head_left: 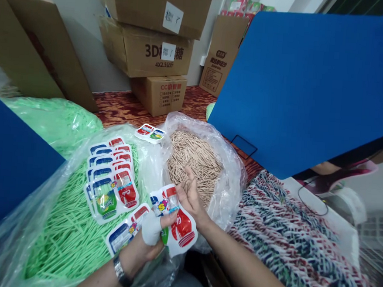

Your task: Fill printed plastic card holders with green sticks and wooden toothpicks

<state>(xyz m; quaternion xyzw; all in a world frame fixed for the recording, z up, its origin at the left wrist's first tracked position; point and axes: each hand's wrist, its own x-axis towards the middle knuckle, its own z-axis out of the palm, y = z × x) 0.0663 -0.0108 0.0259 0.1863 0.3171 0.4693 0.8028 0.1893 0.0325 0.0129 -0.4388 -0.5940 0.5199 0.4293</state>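
Floor: reddish, dark-streaked wood grain (pixel 113 113), running back to a pale wall.
Left hand: closed on a cola-print packet (pixel 183 230), thumb across its front; a white wrap (pixel 151 228) covers the thumb's base on this hand (pixel 145 245), and a metal-banded watch (pixel 121 272) circles the wrist.
Right hand: palm turned up, fingers loosely spread, at the held packet's upper right edge; whether this hand (pixel 192 200) pinches it, I cannot tell.
Held packet: tilted, between the two hands, near the inner edges of both stick bags.
Tan sticks: a heap (pixel 193 154) in a clear plastic bag (pixel 233 172), just beyond the right hand.
Green sticks: a larger mass (pixel 63 235) at left, also in clear plastic, with an overlapping row of packets (pixel 104 198) on top.
Loose packets: one (pixel 122 235) partly behind the left hand; another (pixel 149 132) at the far side, between the bags.
Right side: multicoloured shaggy rug (pixel 277 228) below a big blue panel (pixel 307 81).
Back: three stacked cartons (pixel 156 56) against the wall.
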